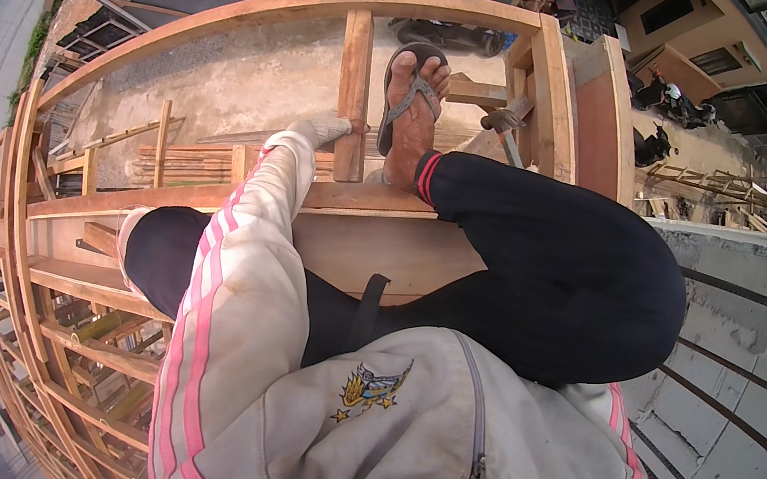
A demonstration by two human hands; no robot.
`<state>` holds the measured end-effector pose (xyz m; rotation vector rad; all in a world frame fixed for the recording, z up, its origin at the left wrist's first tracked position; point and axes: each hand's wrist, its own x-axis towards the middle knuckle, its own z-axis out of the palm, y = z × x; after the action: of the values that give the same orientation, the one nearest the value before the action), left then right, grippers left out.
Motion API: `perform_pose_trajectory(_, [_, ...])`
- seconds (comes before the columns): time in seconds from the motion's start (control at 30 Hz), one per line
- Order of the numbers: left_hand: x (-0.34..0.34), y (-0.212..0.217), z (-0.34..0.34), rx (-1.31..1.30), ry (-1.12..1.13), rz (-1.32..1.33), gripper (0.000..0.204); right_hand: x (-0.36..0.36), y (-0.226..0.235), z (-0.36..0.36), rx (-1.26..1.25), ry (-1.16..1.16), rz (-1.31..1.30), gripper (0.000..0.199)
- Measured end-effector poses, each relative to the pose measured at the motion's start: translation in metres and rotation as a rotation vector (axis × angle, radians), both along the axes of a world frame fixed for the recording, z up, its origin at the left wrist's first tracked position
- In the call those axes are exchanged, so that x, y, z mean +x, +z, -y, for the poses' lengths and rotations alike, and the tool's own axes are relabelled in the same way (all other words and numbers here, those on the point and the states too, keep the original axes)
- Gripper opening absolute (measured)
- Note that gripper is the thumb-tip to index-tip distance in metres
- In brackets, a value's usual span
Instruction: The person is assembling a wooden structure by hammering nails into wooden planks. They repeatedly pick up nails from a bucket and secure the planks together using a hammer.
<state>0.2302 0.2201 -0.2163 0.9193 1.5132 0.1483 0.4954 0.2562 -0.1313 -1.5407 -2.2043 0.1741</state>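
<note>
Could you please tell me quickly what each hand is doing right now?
Left hand: in a pale glove, resting against the upright wooden bar of the frame; grip cannot be told.
Right hand: not in view.

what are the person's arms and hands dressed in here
The left arm wears a long cream jacket sleeve, somewhat grubby, with pink stripes running down its length. The left hand is covered by a light, off-white work glove. The right arm and hand are out of view; only the jacket's pink-striped right shoulder shows.
</note>
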Motion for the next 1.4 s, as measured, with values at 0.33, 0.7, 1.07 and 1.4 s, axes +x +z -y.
perform_pose_trajectory(0.33, [0.018, -0.017, 0.020, 0.159, 0.275, -0.040, 0.075, 0.029, 0.021, -0.050, 0.203, -0.025, 0.723, 0.039])
perform_pose_trajectory(0.7, [0.051, 0.009, 0.038, 0.305, 0.582, -0.015, 0.069, 0.241, -0.087, 0.058, -0.395, -0.410, 0.033, 0.024])
perform_pose_trajectory(1.07, [0.040, -0.036, 0.038, 0.383, 0.597, 0.021, 0.083, 0.187, 0.076, -0.086, -0.344, -0.157, -0.166, 0.037])
perform_pose_trajectory(1.4, [0.049, -0.009, 0.042, 0.292, 0.599, -0.031, 0.065, -0.002, -0.001, -0.187, -1.081, 0.021, -0.036, 0.033])
